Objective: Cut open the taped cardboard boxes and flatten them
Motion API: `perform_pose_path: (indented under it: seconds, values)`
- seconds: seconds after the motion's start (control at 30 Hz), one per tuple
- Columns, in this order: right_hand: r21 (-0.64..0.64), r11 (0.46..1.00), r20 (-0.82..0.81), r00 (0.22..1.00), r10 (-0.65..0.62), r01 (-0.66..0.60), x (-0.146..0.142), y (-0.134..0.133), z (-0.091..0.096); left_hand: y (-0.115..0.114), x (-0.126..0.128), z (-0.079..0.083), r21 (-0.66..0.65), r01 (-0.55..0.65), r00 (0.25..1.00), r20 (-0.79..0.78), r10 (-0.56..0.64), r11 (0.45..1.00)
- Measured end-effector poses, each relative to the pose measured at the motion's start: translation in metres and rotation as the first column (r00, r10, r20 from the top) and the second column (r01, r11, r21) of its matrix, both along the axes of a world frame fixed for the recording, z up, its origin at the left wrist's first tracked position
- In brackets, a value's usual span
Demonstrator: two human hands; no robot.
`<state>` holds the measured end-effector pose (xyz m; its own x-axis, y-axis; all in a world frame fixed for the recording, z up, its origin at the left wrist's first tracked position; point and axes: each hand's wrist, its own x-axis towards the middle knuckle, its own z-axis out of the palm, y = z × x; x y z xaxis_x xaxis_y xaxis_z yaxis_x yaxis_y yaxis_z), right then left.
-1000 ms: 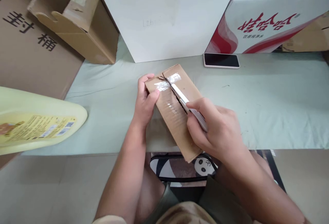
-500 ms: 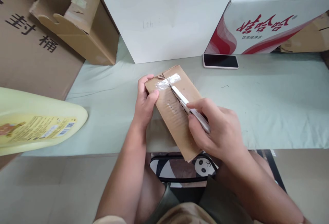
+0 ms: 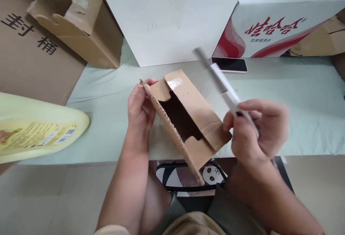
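A small brown cardboard box (image 3: 201, 102) is tilted over the front of the bench, its top flaps parted and its dark inside showing. My left hand (image 3: 141, 103) grips the box's far left corner, fingers closed round the raised flap. In my right hand (image 3: 256, 127) is a white utility knife (image 3: 229, 96), held up off the cardboard with its blade extended toward the back and blurred by motion. Fingers of the same hand are close to the box's right flap; whether they touch it I cannot tell. A strip of clear tape (image 3: 175, 82) clings to the flap's far end.
Behind stand a large white box (image 3: 172, 26) and a red-and-white carton (image 3: 275, 22), with a phone (image 3: 229, 64) lying before them. An open cardboard carton (image 3: 105, 44) is at back left. A pale yellow bottle (image 3: 40, 123) lies at left on the green cloth (image 3: 291, 109).
The box, closed and taped before, has come open along its seam. My right hand has lifted the utility knife off the tape and moved right; my left hand has shifted slightly left.
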<state>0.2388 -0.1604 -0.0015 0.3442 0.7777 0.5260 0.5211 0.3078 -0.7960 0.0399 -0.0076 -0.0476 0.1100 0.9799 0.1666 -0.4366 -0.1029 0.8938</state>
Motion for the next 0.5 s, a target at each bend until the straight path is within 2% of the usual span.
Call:
perform_pose_path:
  seconds: [0.1, 0.2, 0.27, 0.33, 0.37, 0.4, 0.43, 0.5]
  values:
    - [0.004, 0.989, 0.168, 0.975, -0.148, 0.15, 0.025, 0.013, -0.02, 0.0, -0.002, 0.002, -0.043, -0.046, 0.999, -0.002, 0.046, 0.998]
    - [-0.228, 0.956, 0.364, 0.927, -0.091, 0.183, 0.046, 0.022, -0.045, 0.0, -0.002, 0.002, -0.096, -0.083, 0.996, 0.036, 0.087, 0.992]
    - [-0.439, 0.881, 0.397, 0.918, 0.014, 0.177, 0.055, 0.025, -0.061, 0.002, 0.0, 0.001, -0.12, -0.117, 0.989, 0.08, 0.127, 0.986]
    - [-0.61, 0.772, 0.389, 0.916, 0.096, 0.179, 0.058, 0.027, -0.073, 0.005, -0.001, -0.001, -0.14, -0.144, 0.978, 0.128, 0.162, 0.98]
    - [-0.655, 0.732, 0.387, 0.915, 0.113, 0.187, 0.059, 0.028, -0.078, 0.006, -0.002, -0.002, -0.156, -0.154, 0.971, 0.157, 0.179, 0.976]
    - [-0.668, 0.717, 0.39, 0.914, 0.113, 0.197, 0.059, 0.029, -0.081, 0.008, -0.004, -0.004, -0.171, -0.161, 0.963, 0.187, 0.193, 0.972]
    - [-0.649, 0.731, 0.402, 0.91, 0.097, 0.209, 0.059, 0.031, -0.083, 0.009, -0.006, -0.005, -0.182, -0.155, 0.958, 0.213, 0.193, 0.971]
    - [-0.541, 0.809, 0.432, 0.901, 0.036, 0.228, 0.057, 0.034, -0.085, 0.009, -0.01, -0.006, -0.138, -0.117, 0.971, 0.191, 0.142, 0.984]
